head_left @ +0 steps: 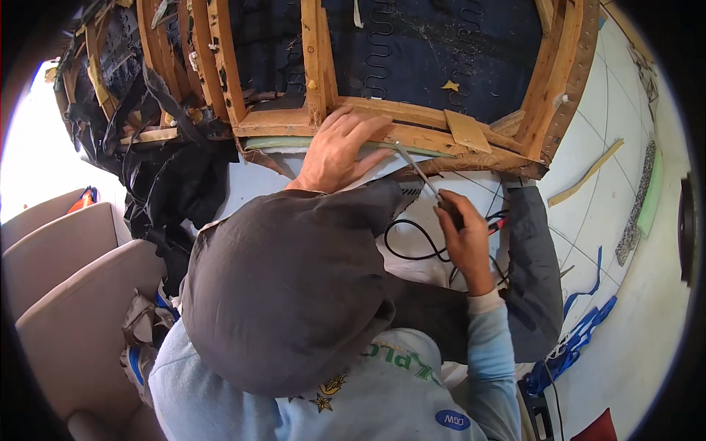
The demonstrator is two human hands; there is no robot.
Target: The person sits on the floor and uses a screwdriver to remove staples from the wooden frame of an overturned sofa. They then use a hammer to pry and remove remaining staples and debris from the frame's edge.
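My left hand [337, 151] lies on the lower rail [419, 137] of a bare wooden furniture frame. Its fingers stretch over the wood, and the thumb rests along the pale green and white strip [283, 142] at the rail's near edge. Closed round the dark handle of a screwdriver [416, 167] is my right hand [466, 239]. The slim metal shaft slants up and left, its tip at the rail just right of my left thumb. My bent knee in dark grey trousers [287, 287] hides the left forearm.
Zigzag springs [380, 51] and dark cloth fill the frame. Torn black fabric [158, 184] hangs at left, beside beige curved panels [88, 294]. A black cable [412, 256] lies on the tiled floor below the rail. Blue straps [577, 342] and foam strips [651, 192] lie at right.
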